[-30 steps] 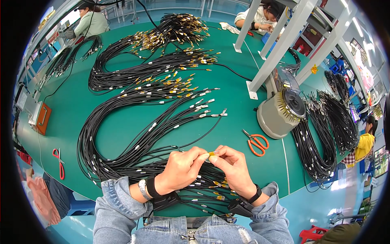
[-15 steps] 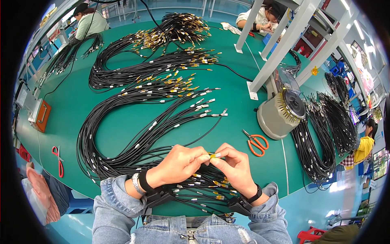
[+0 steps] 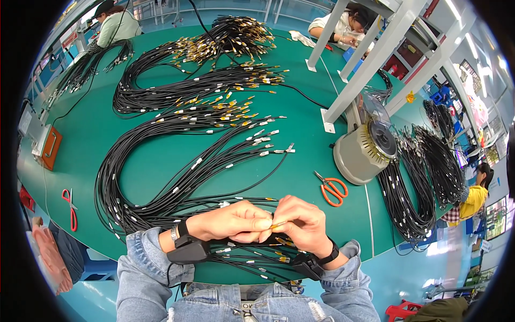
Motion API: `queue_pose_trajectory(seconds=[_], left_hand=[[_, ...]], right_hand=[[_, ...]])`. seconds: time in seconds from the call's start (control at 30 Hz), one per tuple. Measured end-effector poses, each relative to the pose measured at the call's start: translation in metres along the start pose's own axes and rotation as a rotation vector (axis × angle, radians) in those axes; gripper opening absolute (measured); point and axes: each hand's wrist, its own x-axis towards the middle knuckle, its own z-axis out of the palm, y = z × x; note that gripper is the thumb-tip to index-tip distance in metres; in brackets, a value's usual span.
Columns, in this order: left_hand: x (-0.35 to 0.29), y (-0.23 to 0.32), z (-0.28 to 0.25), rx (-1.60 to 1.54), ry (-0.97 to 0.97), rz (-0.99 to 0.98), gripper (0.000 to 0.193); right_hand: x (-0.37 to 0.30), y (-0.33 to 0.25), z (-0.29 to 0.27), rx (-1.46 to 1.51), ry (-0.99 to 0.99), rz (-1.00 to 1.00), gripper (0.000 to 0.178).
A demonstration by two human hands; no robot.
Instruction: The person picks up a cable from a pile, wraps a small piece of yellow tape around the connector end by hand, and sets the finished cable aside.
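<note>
My left hand (image 3: 241, 221) and my right hand (image 3: 301, 221) meet above the near edge of the green table. Their fingertips pinch a small yellow label (image 3: 277, 225) between them, which looks to be on a thin black cable end; the fingers hide most of it. Below and behind my hands spreads a bundle of black cables (image 3: 249, 255) with white and yellow tags at their ends. A larger curved bundle of black cables (image 3: 120, 161) runs from beside my left forearm round to the middle of the table.
Orange-handled cutters (image 3: 333, 189) lie right of my hands, beside a round beige machine (image 3: 360, 155). Red scissors (image 3: 71, 209) lie at the left. More cable bundles (image 3: 188, 91) fill the far side. Grey metal posts (image 3: 357, 70) stand on the table at right. Co-workers sit around it.
Both hands have lowered slightly toward me and turned, fingers still pinched together. The yellow label shows less between them. The whole view has shifted a little.
</note>
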Motion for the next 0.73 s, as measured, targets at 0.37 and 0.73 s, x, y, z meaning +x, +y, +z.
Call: queue_pose_trajectory(seconds=[0.37, 0.73], left_hand=[[0.016, -0.017, 0.004, 0.656, 0.174, 0.168, 0.024], [0.017, -0.010, -0.015, 1.353, 0.646, 0.355, 0.030]], right_hand=[[0.017, -0.022, -0.038, -0.139, 0.297, 0.286, 0.009], [-0.018, -0.044, -0.272, -0.776, 0.818, 0.498, 0.029]])
